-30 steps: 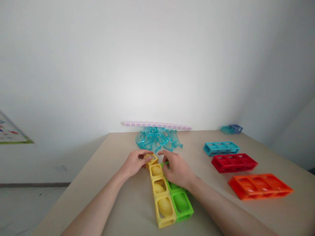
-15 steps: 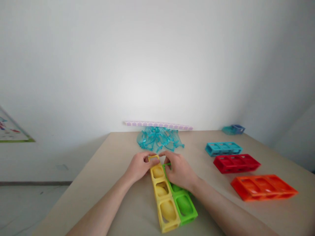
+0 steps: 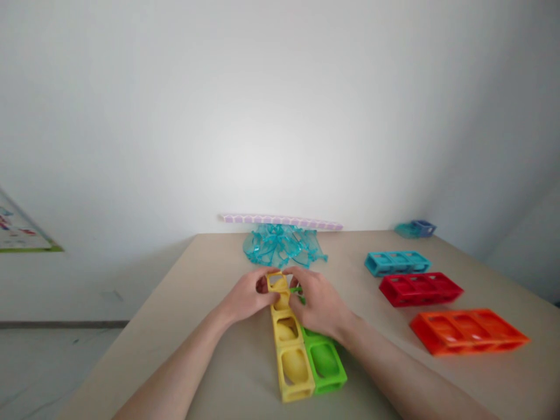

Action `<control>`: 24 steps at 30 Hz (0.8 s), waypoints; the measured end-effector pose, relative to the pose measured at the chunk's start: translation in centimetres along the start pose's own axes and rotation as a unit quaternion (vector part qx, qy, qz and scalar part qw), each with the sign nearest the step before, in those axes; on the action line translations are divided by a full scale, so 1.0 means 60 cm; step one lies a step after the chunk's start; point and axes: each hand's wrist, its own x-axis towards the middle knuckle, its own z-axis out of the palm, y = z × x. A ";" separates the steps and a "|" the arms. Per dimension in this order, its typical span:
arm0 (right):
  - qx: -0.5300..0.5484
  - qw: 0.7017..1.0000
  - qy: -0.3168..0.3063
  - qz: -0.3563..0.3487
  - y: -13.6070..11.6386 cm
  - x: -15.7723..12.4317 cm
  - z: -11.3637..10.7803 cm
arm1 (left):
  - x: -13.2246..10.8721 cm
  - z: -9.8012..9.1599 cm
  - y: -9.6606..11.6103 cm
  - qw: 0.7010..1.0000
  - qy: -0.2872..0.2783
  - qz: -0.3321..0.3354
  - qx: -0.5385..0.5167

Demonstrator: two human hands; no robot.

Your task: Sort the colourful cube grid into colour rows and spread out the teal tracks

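A yellow frame block row [image 3: 292,341] of square cells with round openings lies lengthwise on the table. Along its right side sits a shorter green frame block row [image 3: 324,363], touching it and partly hidden under my right hand. My left hand [image 3: 251,296] pinches the far end of the yellow row from the left, thumb on its upper face. Curled over the far end of the green row, my right hand [image 3: 318,300] has its index finger reaching the yellow row's far corner and its thumb by the green block.
To the right lie a blue block row [image 3: 397,263], a red block row [image 3: 420,289] and an orange block row [image 3: 469,332]. Translucent teal pieces [image 3: 282,245] are heaped by the wall, below a lilac patterned strip [image 3: 282,221]. A dark blue block [image 3: 423,228] stands in the far right corner.
The near end of the joined yellow and green rows has shifted slightly away from me and left. My left thumb has slid nearer along the yellow row, showing its end cell.
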 end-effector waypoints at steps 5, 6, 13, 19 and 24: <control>0.010 0.996 -0.070 -0.046 -0.012 -0.007 -0.014 | 0.001 -0.005 0.003 0.997 0.016 0.026 0.070; 0.011 0.995 -0.085 -0.044 -0.011 -0.007 -0.014 | 0.001 -0.007 0.002 0.997 0.012 0.035 0.070; 0.045 0.990 -0.123 -0.058 -0.003 -0.002 -0.014 | 0.006 -0.019 -0.003 0.996 -0.039 0.058 0.052; 0.048 0.985 -0.152 -0.064 0.013 -0.001 -0.023 | 0.006 -0.028 -0.010 0.997 -0.021 0.048 0.054; -0.020 0.986 -0.165 -0.014 0.029 0.003 -0.033 | 0.000 -0.029 -0.010 0.994 0.039 0.028 0.096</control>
